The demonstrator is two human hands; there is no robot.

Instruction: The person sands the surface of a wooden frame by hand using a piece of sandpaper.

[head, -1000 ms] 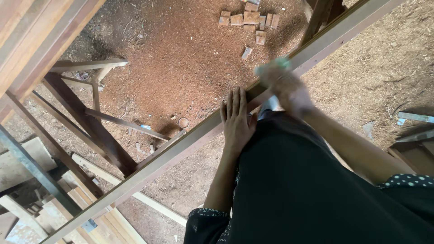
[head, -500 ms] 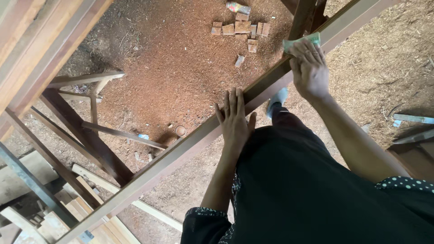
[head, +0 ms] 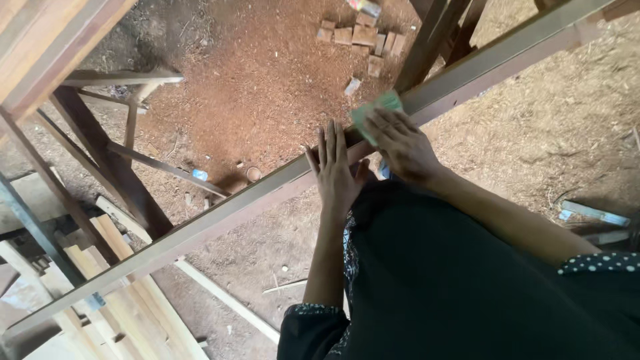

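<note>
A long wooden beam (head: 220, 210) runs diagonally from lower left to upper right across the head view. My left hand (head: 335, 170) lies flat on it, fingers spread and pointing away from me. Just to its right, my right hand (head: 400, 143) presses a small green sheet of sandpaper (head: 377, 108) onto the beam's top face. The two hands almost touch. My dark clothing fills the lower right.
Reddish sawdust covers the ground below. Small wooden blocks (head: 363, 37) lie at the top middle. Dark wooden frame legs (head: 110, 167) stand at left, stacked planks (head: 120, 307) at lower left, a slanted post (head: 433, 40) behind the beam.
My right hand has slid the sandpaper down the beam toward my left hand. The left hand has stayed flat on the beam.
</note>
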